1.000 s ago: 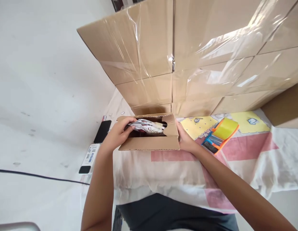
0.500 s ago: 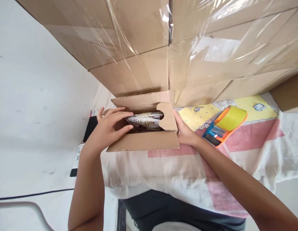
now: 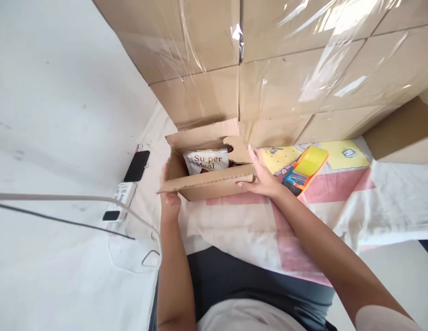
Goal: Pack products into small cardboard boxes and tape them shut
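Observation:
An open cardboard box (image 3: pixel 214 186) sits in front of me, its flaps raised and its front side facing me. Inside lies a white pouch (image 3: pixel 209 162) printed "Su-per Meal"; its lower part is hidden by the front flap. My left hand (image 3: pixel 170 198) grips the box's left end, with some fingers hidden behind the cardboard. At the right end, my right hand (image 3: pixel 262 178) holds the box, thumb on the front side and fingers against the side flap, which has a curved cutout.
Cardboard cartons (image 3: pixel 279 78) wrapped in clear film are stacked behind the box. To the right lies an orange and blue tape dispenser (image 3: pixel 305 170) with yellow tape. A black phone (image 3: pixel 137 165), a white device (image 3: pixel 120 200) and cables (image 3: pixel 131 211) are at the left.
My left hand has come out of the box opening and moved to its left end. The pouch now lies flatter with its print showing more. My view has shifted.

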`<act>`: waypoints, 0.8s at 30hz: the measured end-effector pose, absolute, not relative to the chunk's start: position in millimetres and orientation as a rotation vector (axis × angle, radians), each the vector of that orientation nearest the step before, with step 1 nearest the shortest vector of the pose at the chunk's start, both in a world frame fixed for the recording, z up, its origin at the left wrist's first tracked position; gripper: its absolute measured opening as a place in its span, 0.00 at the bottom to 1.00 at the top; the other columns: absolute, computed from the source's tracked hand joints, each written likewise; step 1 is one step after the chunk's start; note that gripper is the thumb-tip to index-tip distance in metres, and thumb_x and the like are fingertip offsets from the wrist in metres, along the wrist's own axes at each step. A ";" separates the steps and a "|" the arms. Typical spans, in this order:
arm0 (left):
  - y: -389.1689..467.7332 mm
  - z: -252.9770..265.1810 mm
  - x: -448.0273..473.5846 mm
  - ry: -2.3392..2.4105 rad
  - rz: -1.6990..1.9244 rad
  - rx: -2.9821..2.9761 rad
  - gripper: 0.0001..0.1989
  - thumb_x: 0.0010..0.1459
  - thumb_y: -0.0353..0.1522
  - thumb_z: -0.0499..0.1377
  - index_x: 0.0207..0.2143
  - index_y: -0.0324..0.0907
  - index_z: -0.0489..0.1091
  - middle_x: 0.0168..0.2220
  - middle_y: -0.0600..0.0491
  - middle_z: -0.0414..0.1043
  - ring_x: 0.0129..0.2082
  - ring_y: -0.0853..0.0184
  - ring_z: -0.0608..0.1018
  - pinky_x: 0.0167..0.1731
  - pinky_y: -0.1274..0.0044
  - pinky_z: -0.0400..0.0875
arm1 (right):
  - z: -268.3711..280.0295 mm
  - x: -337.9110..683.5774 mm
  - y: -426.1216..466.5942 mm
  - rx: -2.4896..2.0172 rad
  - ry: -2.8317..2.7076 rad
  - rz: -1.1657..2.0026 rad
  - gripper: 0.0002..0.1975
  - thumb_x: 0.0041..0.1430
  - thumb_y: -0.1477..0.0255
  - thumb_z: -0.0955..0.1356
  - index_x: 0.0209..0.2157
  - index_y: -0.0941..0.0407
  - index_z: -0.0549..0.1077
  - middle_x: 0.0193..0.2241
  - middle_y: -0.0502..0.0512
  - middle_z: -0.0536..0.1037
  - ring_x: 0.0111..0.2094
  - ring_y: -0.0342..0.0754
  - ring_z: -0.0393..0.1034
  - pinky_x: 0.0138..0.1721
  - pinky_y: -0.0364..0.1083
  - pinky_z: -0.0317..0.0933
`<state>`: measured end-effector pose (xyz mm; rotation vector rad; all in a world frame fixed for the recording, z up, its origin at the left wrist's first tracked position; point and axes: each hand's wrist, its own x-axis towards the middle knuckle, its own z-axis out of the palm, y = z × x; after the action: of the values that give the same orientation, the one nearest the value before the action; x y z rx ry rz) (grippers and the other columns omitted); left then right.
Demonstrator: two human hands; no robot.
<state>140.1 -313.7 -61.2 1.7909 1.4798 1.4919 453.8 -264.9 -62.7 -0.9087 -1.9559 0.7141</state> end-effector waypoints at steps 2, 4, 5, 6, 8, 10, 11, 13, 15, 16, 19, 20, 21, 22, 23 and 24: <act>-329.0 -51.0 138.9 1.413 1.543 1.857 0.46 0.51 0.70 0.45 0.57 0.49 0.69 0.63 0.42 0.63 0.66 0.48 0.64 0.63 0.60 0.62 | -54.9 453.1 -272.2 -0.851 -1.902 0.661 0.55 0.46 0.37 0.71 0.70 0.45 0.53 0.67 0.61 0.50 0.70 0.71 0.45 0.69 0.69 0.41; -340.8 -41.5 139.3 1.386 1.572 1.877 0.39 0.53 0.67 0.50 0.48 0.46 0.73 0.61 0.41 0.63 0.64 0.49 0.66 0.63 0.60 0.62 | -47.4 451.6 -278.9 -0.797 -1.877 0.641 0.47 0.45 0.34 0.68 0.62 0.45 0.66 0.66 0.59 0.49 0.70 0.72 0.44 0.69 0.69 0.43; -344.8 -37.9 141.1 1.404 1.559 1.856 0.36 0.57 0.64 0.50 0.45 0.45 0.74 0.60 0.41 0.64 0.63 0.50 0.67 0.62 0.60 0.63 | -44.2 450.8 -282.0 -0.776 -1.875 0.636 0.44 0.45 0.33 0.68 0.56 0.47 0.71 0.66 0.59 0.49 0.69 0.72 0.45 0.68 0.68 0.45; -347.5 -35.4 144.0 1.440 1.553 1.805 0.32 0.60 0.62 0.49 0.42 0.44 0.73 0.58 0.42 0.65 0.62 0.52 0.68 0.62 0.62 0.64 | -41.4 450.0 -285.0 -0.756 -1.877 0.632 0.41 0.45 0.33 0.68 0.51 0.49 0.74 0.66 0.60 0.50 0.69 0.72 0.47 0.68 0.68 0.47; -348.9 -32.7 152.0 1.503 1.601 1.638 0.24 0.62 0.55 0.53 0.38 0.44 0.70 0.55 0.44 0.67 0.59 0.56 0.70 0.60 0.65 0.65 | -37.4 448.6 -290.8 -0.715 -1.868 0.621 0.37 0.47 0.36 0.69 0.44 0.53 0.75 0.64 0.63 0.52 0.67 0.71 0.51 0.66 0.66 0.50; -346.0 -31.2 160.1 1.544 1.668 1.437 0.16 0.59 0.47 0.60 0.37 0.45 0.64 0.52 0.46 0.68 0.56 0.59 0.72 0.57 0.67 0.67 | -35.2 447.3 -295.7 -0.700 -1.843 0.627 0.33 0.49 0.39 0.70 0.42 0.54 0.74 0.63 0.65 0.55 0.66 0.69 0.52 0.66 0.64 0.51; -343.3 -29.8 162.9 1.550 1.689 1.363 0.16 0.56 0.44 0.62 0.38 0.46 0.62 0.52 0.47 0.67 0.54 0.60 0.73 0.55 0.68 0.68 | -34.2 446.6 -297.4 -0.712 -1.820 0.643 0.32 0.51 0.41 0.71 0.43 0.54 0.74 0.64 0.66 0.55 0.67 0.68 0.52 0.66 0.64 0.51; -336.8 -23.9 164.5 1.549 1.674 1.317 0.21 0.52 0.39 0.63 0.45 0.48 0.59 0.58 0.45 0.63 0.55 0.60 0.73 0.51 0.69 0.71 | -31.3 445.3 -298.7 -0.742 -1.739 0.732 0.31 0.53 0.45 0.71 0.49 0.52 0.71 0.65 0.65 0.56 0.68 0.65 0.51 0.67 0.64 0.48; -331.5 -12.4 161.5 1.567 1.591 1.421 0.29 0.51 0.36 0.63 0.54 0.50 0.56 0.65 0.43 0.55 0.59 0.56 0.70 0.50 0.68 0.72 | -25.5 445.0 -297.7 -0.732 -1.640 0.859 0.35 0.55 0.48 0.71 0.59 0.48 0.63 0.66 0.63 0.58 0.70 0.61 0.50 0.68 0.63 0.47; -330.3 -4.9 159.5 1.589 1.539 1.511 0.33 0.50 0.34 0.63 0.58 0.51 0.54 0.68 0.43 0.50 0.62 0.55 0.68 0.51 0.67 0.72 | -21.5 445.4 -296.9 -0.707 -1.603 0.903 0.38 0.57 0.49 0.71 0.64 0.46 0.57 0.65 0.61 0.60 0.70 0.58 0.51 0.68 0.62 0.48; -333.3 19.0 158.7 1.681 1.384 1.875 0.40 0.48 0.29 0.60 0.63 0.51 0.52 0.71 0.45 0.47 0.67 0.52 0.63 0.57 0.62 0.67 | -10.8 447.8 -294.3 -0.657 -1.603 0.838 0.37 0.62 0.56 0.69 0.68 0.45 0.52 0.56 0.58 0.73 0.64 0.55 0.62 0.67 0.60 0.49; -335.7 25.1 161.8 1.698 1.327 2.030 0.38 0.48 0.27 0.59 0.63 0.49 0.55 0.70 0.45 0.52 0.67 0.53 0.63 0.58 0.62 0.65 | -9.5 448.4 -292.9 -0.667 -1.637 0.758 0.32 0.64 0.57 0.68 0.65 0.46 0.57 0.50 0.56 0.77 0.61 0.55 0.66 0.67 0.61 0.48; -338.3 29.2 166.8 1.714 1.224 2.177 0.34 0.50 0.26 0.57 0.61 0.47 0.59 0.66 0.46 0.61 0.64 0.54 0.67 0.59 0.61 0.63 | -10.0 448.9 -291.1 -0.688 -1.677 0.671 0.26 0.65 0.58 0.68 0.61 0.48 0.64 0.43 0.54 0.79 0.58 0.55 0.69 0.67 0.63 0.47; -340.9 31.0 173.4 1.734 1.103 2.277 0.29 0.53 0.25 0.54 0.58 0.47 0.64 0.59 0.48 0.71 0.60 0.57 0.72 0.60 0.61 0.61 | -12.2 449.1 -289.0 -0.709 -1.719 0.590 0.20 0.65 0.59 0.68 0.56 0.50 0.69 0.39 0.53 0.79 0.55 0.55 0.71 0.66 0.64 0.47; -343.4 30.2 181.3 1.757 1.013 2.336 0.24 0.57 0.24 0.51 0.55 0.46 0.68 0.54 0.50 0.75 0.56 0.59 0.75 0.59 0.62 0.61 | -15.9 449.0 -286.6 -0.727 -1.756 0.528 0.17 0.65 0.59 0.68 0.51 0.51 0.72 0.36 0.52 0.79 0.55 0.56 0.71 0.65 0.65 0.48; -346.2 27.1 190.0 1.783 0.990 2.382 0.19 0.60 0.26 0.50 0.52 0.45 0.70 0.50 0.50 0.77 0.53 0.59 0.77 0.58 0.64 0.62 | -20.6 448.9 -284.3 -0.739 -1.788 0.490 0.15 0.65 0.59 0.68 0.49 0.52 0.74 0.36 0.51 0.79 0.55 0.56 0.71 0.65 0.65 0.48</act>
<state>190.0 -346.2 27.1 2.3822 1.7833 0.9899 448.9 -284.3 -20.6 -0.7387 -1.7876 0.4896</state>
